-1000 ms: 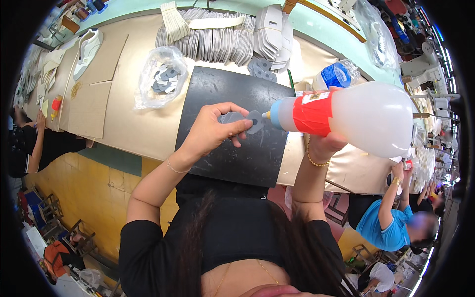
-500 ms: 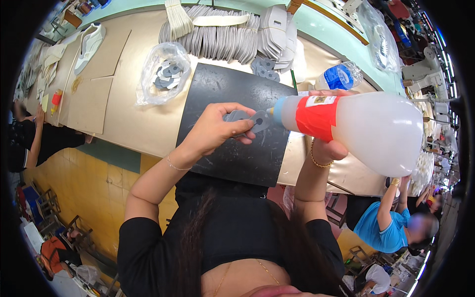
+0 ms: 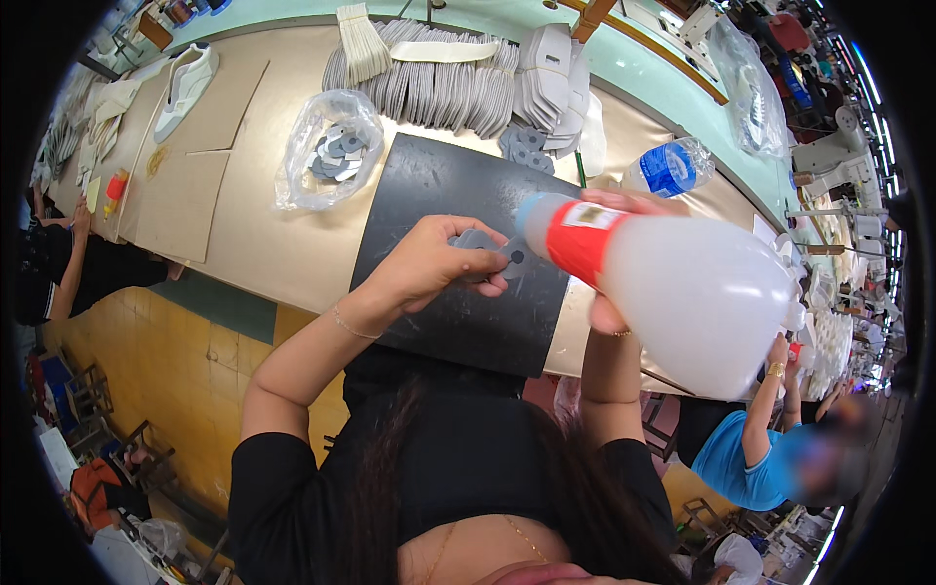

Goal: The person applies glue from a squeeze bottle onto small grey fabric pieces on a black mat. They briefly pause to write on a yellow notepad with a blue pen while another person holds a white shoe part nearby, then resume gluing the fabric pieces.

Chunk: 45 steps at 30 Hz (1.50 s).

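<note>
My left hand (image 3: pixel 429 261) is closed on a fanned stack of small grey pieces (image 3: pixel 515 257), pinched between thumb and fingers. The front piece is rounded, with a dark round spot in it. My right hand (image 3: pixel 639 201) is wrapped round a large translucent squeeze bottle (image 3: pixel 697 288) with a red band and whitish contents. The bottle lies tilted on its side, its neck end pointing left, close above the grey pieces. Its tip is blurred, so I cannot tell whether it touches them. Both hands are over a black board (image 3: pixel 419 180) on the table.
A clear plastic bag (image 3: pixel 292 166) of small pieces stands left of the board. Beyond it are stacked grey strips (image 3: pixel 439 88), more grey pieces (image 3: pixel 526 148), a green pen (image 3: pixel 580 169) and a blue-labelled bottle (image 3: pixel 671 169). A white shoe upper (image 3: pixel 185 88) lies far left. Co-workers sit at both sides.
The squeeze bottle in my right hand has shifted left, its base swinging nearer to me and its neck now above the pieces' edge. My left hand has barely moved.
</note>
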Available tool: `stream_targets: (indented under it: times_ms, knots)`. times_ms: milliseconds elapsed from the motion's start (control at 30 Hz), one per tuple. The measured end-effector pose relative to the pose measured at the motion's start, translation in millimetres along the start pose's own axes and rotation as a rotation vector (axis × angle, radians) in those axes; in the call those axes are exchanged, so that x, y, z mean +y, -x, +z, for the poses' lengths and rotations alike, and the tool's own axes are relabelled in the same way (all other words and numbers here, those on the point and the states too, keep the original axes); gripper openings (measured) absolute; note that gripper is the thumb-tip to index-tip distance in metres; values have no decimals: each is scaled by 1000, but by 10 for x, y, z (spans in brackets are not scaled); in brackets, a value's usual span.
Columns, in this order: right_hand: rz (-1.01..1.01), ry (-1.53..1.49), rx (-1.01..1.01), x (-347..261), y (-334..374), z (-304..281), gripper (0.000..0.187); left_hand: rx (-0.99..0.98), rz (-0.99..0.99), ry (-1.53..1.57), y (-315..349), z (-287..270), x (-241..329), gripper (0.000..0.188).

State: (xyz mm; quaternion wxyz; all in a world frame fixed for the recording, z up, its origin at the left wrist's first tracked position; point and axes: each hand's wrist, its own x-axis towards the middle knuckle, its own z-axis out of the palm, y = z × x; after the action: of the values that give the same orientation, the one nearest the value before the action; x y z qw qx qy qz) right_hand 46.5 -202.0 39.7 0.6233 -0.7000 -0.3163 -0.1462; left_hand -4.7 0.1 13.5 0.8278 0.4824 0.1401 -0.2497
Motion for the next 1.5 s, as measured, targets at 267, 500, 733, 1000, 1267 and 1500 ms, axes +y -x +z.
stream_targets:
  times_ms: [267, 500, 733, 1000, 1267, 1500]
  knots:
    - [-161, -299, 245, 143, 86, -185, 107, 73, 68, 59, -25, 12, -20, 21]
    - [-67, -351, 143, 195, 127, -60, 105, 76, 110, -57, -14, 63, -21, 21]
    - [5, -115, 20, 47, 42, 67, 106, 69, 89, -111, -5, 89, 5, 25]
    - [-167, 34, 96, 68, 38, -167, 107, 32, 49, -12, -9, 50, -28, 22]
    - [-45, -380, 312, 151, 231, -226, 100, 64, 128, -23, -34, 56, -77, 25]
    - [-79, 1, 156, 109, 198, -92, 102, 70, 139, -43, -9, 104, -55, 21]
